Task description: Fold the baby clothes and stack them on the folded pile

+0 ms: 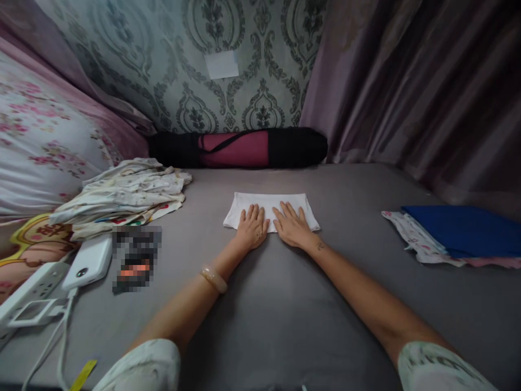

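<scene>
A folded white cloth (pixel 271 201), perhaps a garment, lies flat on the grey sheet in front of me. My left hand (pixel 252 225) rests palm down on its left half, fingers stretched out. On the right half, my right hand (pixel 292 224) lies flat too, its fingers spread. The two hands are slightly apart, with thumbs pointing toward each other. Neither hand grips anything. Parts of the cloth's near edge are hidden under them.
Crumpled patterned clothes (pixel 130 190) lie at the left, near a white power bank (pixel 88 260) and a power strip (pixel 36 290). Folded clothes with blue on top (pixel 468 231) are at the right. A black and maroon long bag (pixel 240 147) lies along the wall.
</scene>
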Demonstrator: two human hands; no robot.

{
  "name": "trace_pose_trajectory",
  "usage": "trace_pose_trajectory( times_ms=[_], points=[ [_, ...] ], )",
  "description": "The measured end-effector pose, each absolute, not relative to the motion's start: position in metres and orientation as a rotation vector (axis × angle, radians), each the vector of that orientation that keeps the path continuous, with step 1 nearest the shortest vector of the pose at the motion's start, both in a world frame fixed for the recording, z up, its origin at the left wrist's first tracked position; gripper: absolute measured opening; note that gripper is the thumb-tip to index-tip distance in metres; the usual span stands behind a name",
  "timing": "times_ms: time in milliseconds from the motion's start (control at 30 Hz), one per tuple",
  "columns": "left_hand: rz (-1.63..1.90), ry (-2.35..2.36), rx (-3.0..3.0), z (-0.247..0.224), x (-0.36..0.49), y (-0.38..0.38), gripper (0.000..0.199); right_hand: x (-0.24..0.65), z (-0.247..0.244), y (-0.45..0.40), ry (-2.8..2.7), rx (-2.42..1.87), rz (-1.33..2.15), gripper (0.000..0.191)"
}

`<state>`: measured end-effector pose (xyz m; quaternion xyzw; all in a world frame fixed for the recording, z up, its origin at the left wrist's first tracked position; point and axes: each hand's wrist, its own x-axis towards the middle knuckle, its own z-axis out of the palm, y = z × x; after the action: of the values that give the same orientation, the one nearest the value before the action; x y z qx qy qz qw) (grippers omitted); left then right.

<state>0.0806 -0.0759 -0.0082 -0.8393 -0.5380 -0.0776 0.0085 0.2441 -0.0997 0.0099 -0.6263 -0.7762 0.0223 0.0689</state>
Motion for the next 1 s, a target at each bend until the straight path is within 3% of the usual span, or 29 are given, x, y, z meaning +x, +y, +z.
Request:
trace_pose_trajectory(
  times_ms=[500,733,867,1000],
  points=[
    [-0.003,-1.61,-2.874,0.001,0.066,-0.071,0.06,0.233,0.005,-0.109,-2.346,-1.885,0.04,0.053],
    [-0.047,-1.595,-2.86,-0.008,0.065,-0.07,0.061,0.23,0.004,-0.111,-2.329,-1.896,0.061,0.053],
    [-0.173,-1.581,-3.068,0.005,0.054,-0.056,0.062,0.239,0.008,-0.105,-2.33,-1.847,0.263,0.053],
    [-0.622,-1.86,-3.03,0.025,0.033,-0.037,0.048,0.273,0.016,-0.085,-2.131,-1.693,0.595,0.053]
  ],
)
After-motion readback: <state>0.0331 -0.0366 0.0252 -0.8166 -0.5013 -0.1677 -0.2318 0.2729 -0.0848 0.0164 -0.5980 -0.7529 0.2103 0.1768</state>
